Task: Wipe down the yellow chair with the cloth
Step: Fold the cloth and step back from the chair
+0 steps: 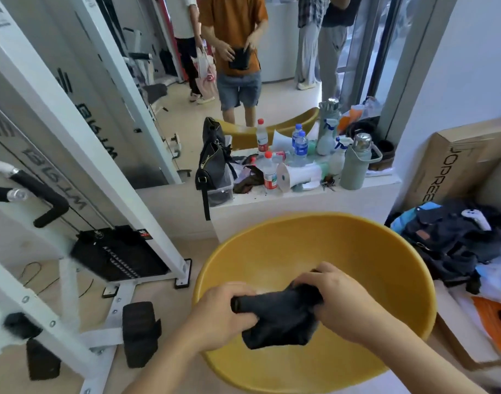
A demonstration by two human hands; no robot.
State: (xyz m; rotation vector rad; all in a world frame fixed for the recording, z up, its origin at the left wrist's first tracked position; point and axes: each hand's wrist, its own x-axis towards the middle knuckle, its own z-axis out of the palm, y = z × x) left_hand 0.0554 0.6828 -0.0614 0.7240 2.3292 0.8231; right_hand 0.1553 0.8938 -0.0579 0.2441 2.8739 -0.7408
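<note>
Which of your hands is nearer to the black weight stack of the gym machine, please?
Left. The left hand grips the cloth over the left side of the yellow chair, right of the weight stack; the right hand grips the cloth's other end, farther right.

Ends of cloth (280, 319) hidden inside curled fingers (239, 291)
</note>
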